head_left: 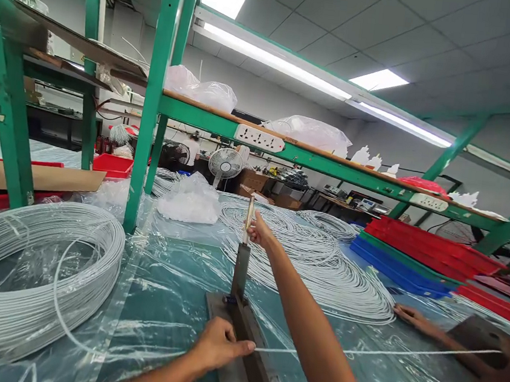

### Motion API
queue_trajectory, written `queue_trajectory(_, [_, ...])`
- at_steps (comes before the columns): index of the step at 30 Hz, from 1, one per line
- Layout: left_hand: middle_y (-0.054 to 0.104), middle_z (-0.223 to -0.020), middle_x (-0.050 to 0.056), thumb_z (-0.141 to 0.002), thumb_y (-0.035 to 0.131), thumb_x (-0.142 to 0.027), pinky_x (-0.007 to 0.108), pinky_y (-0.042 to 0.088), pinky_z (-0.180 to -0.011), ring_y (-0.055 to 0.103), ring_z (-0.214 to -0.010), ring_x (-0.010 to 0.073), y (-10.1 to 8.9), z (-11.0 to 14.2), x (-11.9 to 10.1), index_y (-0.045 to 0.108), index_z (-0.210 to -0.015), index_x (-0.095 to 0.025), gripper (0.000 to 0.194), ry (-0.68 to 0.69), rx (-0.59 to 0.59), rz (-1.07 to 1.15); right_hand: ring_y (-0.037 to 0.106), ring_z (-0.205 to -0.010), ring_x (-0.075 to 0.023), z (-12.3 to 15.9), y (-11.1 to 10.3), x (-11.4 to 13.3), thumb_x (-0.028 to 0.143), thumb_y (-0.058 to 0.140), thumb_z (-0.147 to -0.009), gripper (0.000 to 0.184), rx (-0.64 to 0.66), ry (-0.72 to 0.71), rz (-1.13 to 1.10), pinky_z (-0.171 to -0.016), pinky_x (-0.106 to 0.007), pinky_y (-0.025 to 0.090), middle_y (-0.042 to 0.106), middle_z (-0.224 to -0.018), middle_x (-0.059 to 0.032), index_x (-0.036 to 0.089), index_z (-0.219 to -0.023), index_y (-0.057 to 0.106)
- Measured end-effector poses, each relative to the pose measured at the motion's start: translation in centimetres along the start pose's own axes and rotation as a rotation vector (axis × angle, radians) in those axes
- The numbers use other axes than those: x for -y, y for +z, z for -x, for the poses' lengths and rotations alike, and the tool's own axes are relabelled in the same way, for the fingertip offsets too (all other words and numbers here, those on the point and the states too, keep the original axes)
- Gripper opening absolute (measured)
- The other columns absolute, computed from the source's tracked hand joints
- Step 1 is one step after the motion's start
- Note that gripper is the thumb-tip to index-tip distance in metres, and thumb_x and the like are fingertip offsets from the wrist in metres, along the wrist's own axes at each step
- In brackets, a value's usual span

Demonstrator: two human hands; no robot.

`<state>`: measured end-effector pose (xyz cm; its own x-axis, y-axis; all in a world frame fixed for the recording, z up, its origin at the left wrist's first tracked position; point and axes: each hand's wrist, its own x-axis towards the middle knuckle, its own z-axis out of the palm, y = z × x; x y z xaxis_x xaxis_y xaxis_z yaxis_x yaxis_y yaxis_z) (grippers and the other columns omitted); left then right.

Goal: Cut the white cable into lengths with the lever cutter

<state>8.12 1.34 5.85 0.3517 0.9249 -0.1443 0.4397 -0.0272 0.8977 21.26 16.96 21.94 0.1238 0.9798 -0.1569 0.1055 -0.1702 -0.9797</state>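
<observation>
A lever cutter [240, 329] with a metal base and a raised blade arm stands on the plastic-covered table. My right hand [257, 229] is closed round the top of its upright handle [249, 219]. My left hand [217, 344] pinches a thin white wire [356, 351] against the cutter's base. The wire runs right from the cutter toward another person's hand [412, 319] resting on the table. A large coil of white wire [22, 276] lies at my left, with a strand leading toward my left hand.
Cut white wires [320, 265] are heaped behind the cutter. Stacked red and blue trays [416, 256] lie at the right. Green shelf posts [144, 143] rise from the table, with a plastic bag [190, 199], cardboard [33, 177] and a fan [225, 165] behind.
</observation>
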Motion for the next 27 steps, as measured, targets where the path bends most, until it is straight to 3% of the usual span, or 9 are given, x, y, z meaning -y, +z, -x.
queue_trajectory(2, [0.054,-0.058,-0.003,-0.063,0.071,-0.049,0.023,0.024,-0.05,0.046,-0.058,0.0116,0.4,0.1,0.2,0.061,-0.06,-0.015,0.036,-0.036,-0.062,-0.021,0.035,-0.039,0.0026,1.5,-0.8,0.6,0.034,0.0,-0.097,0.063,0.017,-0.015,-0.028,-0.044,-0.01,0.028,0.039,-0.058,0.0059,0.006,-0.086,0.055])
queue_trajectory(4, [0.059,-0.062,-0.002,-0.065,0.072,-0.044,0.023,0.025,-0.052,0.05,-0.061,0.0132,0.5,0.5,0.0,0.063,-0.061,-0.016,0.029,-0.037,-0.085,-0.1,0.038,-0.038,0.0015,3.6,-2.0,1.1,0.042,0.005,-0.097,0.063,0.033,-0.005,-0.06,-0.043,-0.011,0.029,0.043,-0.055,0.0056,0.006,-0.086,0.055])
queue_trajectory(8, [0.068,-0.079,0.002,-0.079,0.06,-0.032,0.026,0.037,-0.066,0.06,-0.08,0.0196,-0.1,2.0,-0.8,0.069,-0.084,-0.022,0.014,0.143,-0.055,-0.282,0.05,-0.041,-0.0049,9.0,-4.9,1.4,0.053,0.02,-0.094,0.055,0.034,0.053,-0.125,-0.044,-0.012,0.039,0.053,-0.052,0.001,0.011,-0.091,0.055])
queue_trajectory(12, [0.068,-0.094,0.014,-0.085,0.049,-0.02,0.035,0.039,-0.078,0.06,-0.094,0.0293,0.0,2.9,-1.9,0.068,-0.09,-0.015,0.021,0.191,0.054,-0.41,0.054,-0.042,-0.0065,15.4,-7.3,-0.4,0.042,0.031,-0.095,0.036,0.044,0.15,-0.16,-0.044,-0.013,0.04,0.057,-0.053,-0.0013,0.015,-0.087,0.054])
queue_trajectory(16, [0.067,-0.088,0.013,-0.08,0.049,-0.009,0.028,0.04,-0.067,0.062,-0.085,0.0239,1.1,2.2,-1.7,0.067,-0.082,-0.011,0.018,0.116,0.051,-0.324,0.055,-0.045,-0.0064,20.4,-9.1,-3.4,0.027,0.056,-0.085,0.013,0.118,0.193,-0.094,-0.041,-0.012,0.04,0.061,-0.062,-0.001,0.016,-0.092,0.055])
queue_trajectory(19, [0.067,-0.089,0.009,-0.079,0.052,-0.012,0.023,0.038,-0.064,0.06,-0.084,0.0184,1.9,1.2,-0.9,0.065,-0.081,-0.013,0.013,0.065,-0.003,-0.237,0.056,-0.046,-0.008,22.7,-9.8,-5.3,0.031,0.063,-0.078,0.047,0.13,0.253,0.01,-0.04,-0.013,0.043,0.064,-0.07,-0.0024,0.019,-0.12,0.047])
queue_trajectory(21, [0.066,-0.083,0.005,-0.079,0.058,-0.023,0.023,0.035,-0.06,0.059,-0.08,0.0172,2.3,0.5,-0.5,0.064,-0.074,-0.014,0.012,0.034,-0.043,-0.193,0.057,-0.047,-0.0096,23.8,-9.8,-6.2,0.032,0.062,-0.077,0.064,0.139,0.295,0.053,-0.039,-0.014,0.043,0.065,-0.073,-0.0038,0.019,-0.133,0.035])
queue_trajectory(24, [0.062,-0.07,0.002,-0.073,0.064,-0.039,0.023,0.031,-0.056,0.056,-0.07,0.0161,3.0,-0.1,-0.2,0.059,-0.063,-0.015,0.027,-0.016,-0.113,-0.151,0.055,-0.046,-0.0095,25.0,-9.3,-7.4,0.028,0.06,-0.072,0.072,0.093,0.356,0.066,-0.039,-0.015,0.043,0.064,-0.071,-0.0033,0.014,-0.136,0.03])
queue_trajectory(27, [0.06,-0.069,0.001,-0.072,0.064,-0.034,0.024,0.029,-0.057,0.055,-0.07,0.016,3.6,-0.2,-0.4,0.056,-0.062,-0.016,0.022,-0.058,-0.208,-0.141,0.05,-0.038,-0.0077,25.6,-8.8,-9.1,0.024,0.056,-0.068,0.068,0.051,0.383,0.064,-0.035,-0.015,0.04,0.059,-0.063,0.0012,0.013,-0.131,0.033])
